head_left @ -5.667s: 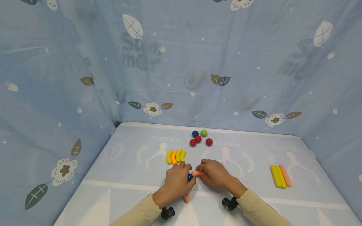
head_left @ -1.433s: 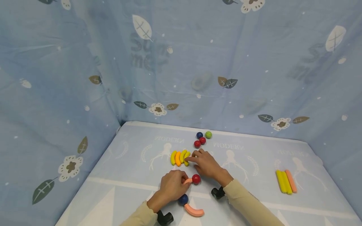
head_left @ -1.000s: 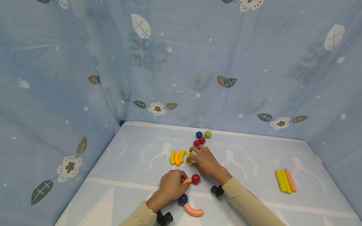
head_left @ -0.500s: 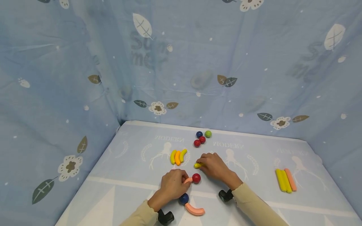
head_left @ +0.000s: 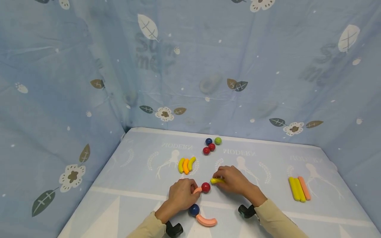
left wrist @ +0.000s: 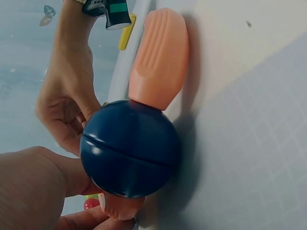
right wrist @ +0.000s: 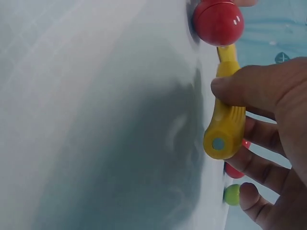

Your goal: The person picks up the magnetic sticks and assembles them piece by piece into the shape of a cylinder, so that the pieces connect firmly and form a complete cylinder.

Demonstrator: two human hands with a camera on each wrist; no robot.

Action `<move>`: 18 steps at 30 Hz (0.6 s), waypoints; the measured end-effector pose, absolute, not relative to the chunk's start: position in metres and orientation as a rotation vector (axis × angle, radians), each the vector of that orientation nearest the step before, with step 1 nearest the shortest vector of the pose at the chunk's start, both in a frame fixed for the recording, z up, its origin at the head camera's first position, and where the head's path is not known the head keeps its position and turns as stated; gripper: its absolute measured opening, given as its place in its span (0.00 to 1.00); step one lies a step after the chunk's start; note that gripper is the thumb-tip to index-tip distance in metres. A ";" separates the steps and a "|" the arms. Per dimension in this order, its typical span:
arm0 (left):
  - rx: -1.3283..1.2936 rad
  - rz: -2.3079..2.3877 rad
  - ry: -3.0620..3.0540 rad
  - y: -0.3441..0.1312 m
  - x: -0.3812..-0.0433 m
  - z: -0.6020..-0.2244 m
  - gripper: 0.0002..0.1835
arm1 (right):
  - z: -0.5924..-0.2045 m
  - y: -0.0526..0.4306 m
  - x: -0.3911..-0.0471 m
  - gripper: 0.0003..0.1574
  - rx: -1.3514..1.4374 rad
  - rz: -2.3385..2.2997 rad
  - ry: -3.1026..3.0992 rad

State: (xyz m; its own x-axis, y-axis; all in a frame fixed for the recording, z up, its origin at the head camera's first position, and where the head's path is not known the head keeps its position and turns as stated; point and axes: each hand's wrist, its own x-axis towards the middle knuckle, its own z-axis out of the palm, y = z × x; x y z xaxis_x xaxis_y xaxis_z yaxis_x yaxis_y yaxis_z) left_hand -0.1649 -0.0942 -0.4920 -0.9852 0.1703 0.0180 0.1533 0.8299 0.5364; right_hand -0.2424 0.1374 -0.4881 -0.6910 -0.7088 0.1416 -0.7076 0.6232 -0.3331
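My left hand (head_left: pixel 182 195) pinches a peach curved toy rod (head_left: pixel 197 190) low over the table. A red ball (head_left: pixel 205 187) sits at that rod's right end. Nearer to me, a dark blue ball (head_left: pixel 194 210) joins a second peach curved rod (head_left: pixel 206 221); in the left wrist view the blue ball (left wrist: pixel 129 148) sits between both peach pieces. Just right of the red ball, my right hand (head_left: pixel 233 181) pinches a yellow curved rod (head_left: pixel 216 180) between thumb and fingers. The right wrist view shows a round grey-blue disc on the near end of this yellow rod (right wrist: pixel 228 120).
Beyond my left hand lie two yellow curved rods with an orange one (head_left: pixel 186 166) between them. Farther back are two red balls (head_left: pixel 206 150), a blue ball (head_left: pixel 209 141) and a green ball (head_left: pixel 218 140). Straight yellow sticks (head_left: pixel 293 188) and a peach stick (head_left: pixel 304 188) lie at right.
A red ball came from the back group to the peach rod's end. My right hand took a yellow curved rod from the row and brought it right and nearer. My left hand keeps its grip.
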 end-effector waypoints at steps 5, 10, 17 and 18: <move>0.268 0.860 2.983 -0.094 -0.165 -0.491 0.08 | -0.489 0.138 -0.242 0.12 -1.236 -0.589 2.770; 0.279 0.861 2.983 -0.094 -0.165 -0.491 0.08 | -0.488 0.136 -0.243 0.12 -1.278 -0.606 2.745; 0.299 0.817 3.031 -0.088 -0.167 -0.488 0.10 | -0.487 0.133 -0.243 0.12 -1.272 -0.595 2.742; 0.304 0.805 3.045 -0.086 -0.167 -0.487 0.12 | -0.486 0.132 -0.243 0.13 -1.267 -0.595 2.742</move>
State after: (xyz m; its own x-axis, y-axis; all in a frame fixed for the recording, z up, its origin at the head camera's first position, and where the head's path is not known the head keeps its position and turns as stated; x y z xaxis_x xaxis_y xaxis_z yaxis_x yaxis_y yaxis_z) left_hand -0.1674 -0.0860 -0.4872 -0.9812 0.1794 0.0709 0.1910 0.8521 0.4873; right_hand -0.2429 0.1320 -0.4864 -0.6598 -0.7444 0.1029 -0.7200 0.5870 -0.3701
